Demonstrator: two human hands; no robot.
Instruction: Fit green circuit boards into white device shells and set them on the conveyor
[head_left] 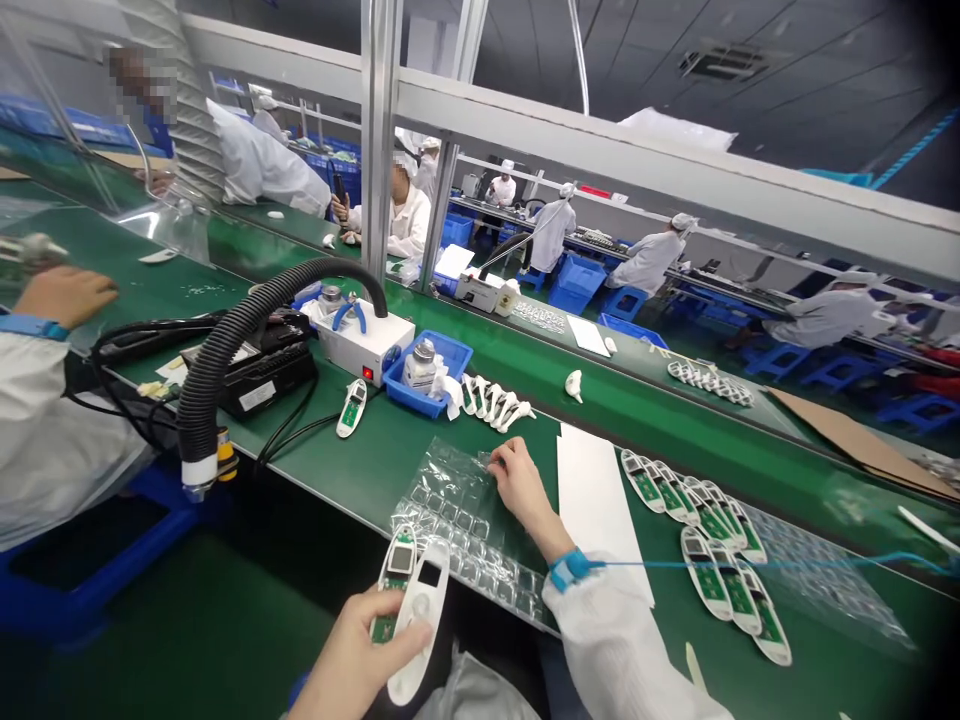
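My left hand [360, 640] grips two halves of a long oval device near the table's front edge. One is a white plastic casing [417, 630] with a dark window; behind it is a half with a green circuit board [395, 565] and a small screen. Over the table, my right hand [520, 485], in a blue wrist strap [568, 570], has its fingertips pinched at the far right edge of a clear plastic sheet [450, 470]. Square clear pieces in rows lie on the sheet's nearer part.
Right of my hand are white paper [592, 480] and several circuit-board halves [705, 575]. Beyond stand small white parts [491, 400], a blue tray [427, 400] with a bottle, and a white box [367, 340] with a black hose [262, 300]. A co-worker's hand [64, 295] works at left.
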